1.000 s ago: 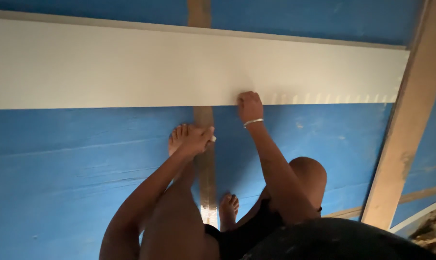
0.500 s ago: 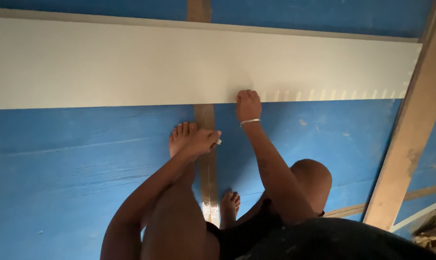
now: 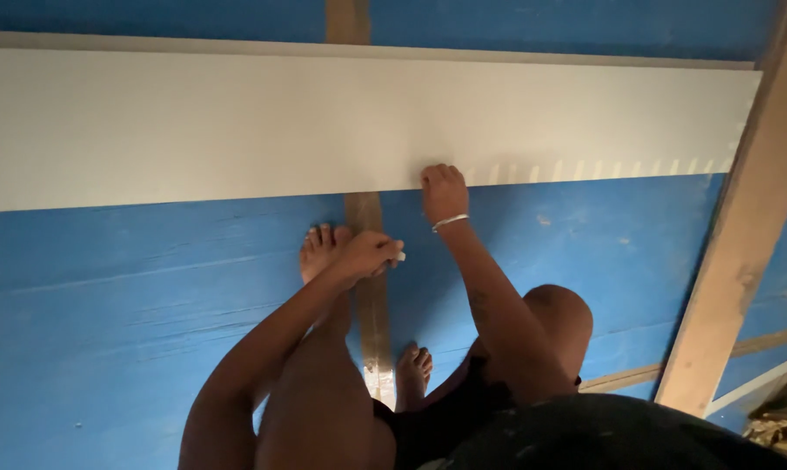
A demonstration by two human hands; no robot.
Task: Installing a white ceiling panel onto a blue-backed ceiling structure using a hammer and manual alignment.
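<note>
A long white board point(image 3: 237, 122) lies across the blue floor point(image 3: 106, 287). My right hand point(image 3: 444, 190), a thin bracelet on its wrist, presses with curled fingers on the board's near edge. A row of small pale marks point(image 3: 602, 167) runs along that edge to the right of the hand. My left hand point(image 3: 369, 255) hovers just below, closed around a small white object point(image 3: 399, 256), over a brown wooden strip point(image 3: 371, 313). My bare left foot point(image 3: 322, 251) rests beside that hand. The toes of the other foot point(image 3: 413, 370) show lower down.
A wooden beam point(image 3: 733, 252) slants down the right side past the end of the board. Thinner wooden battens point(image 3: 759, 344) branch off it at the lower right, with some debris point(image 3: 780, 418) in the corner. The brown strip continues above the board point(image 3: 348, 19).
My left hand has drifted slightly right, toward the right hand. The right hand stays on the board's edge. The view has shifted a little.
</note>
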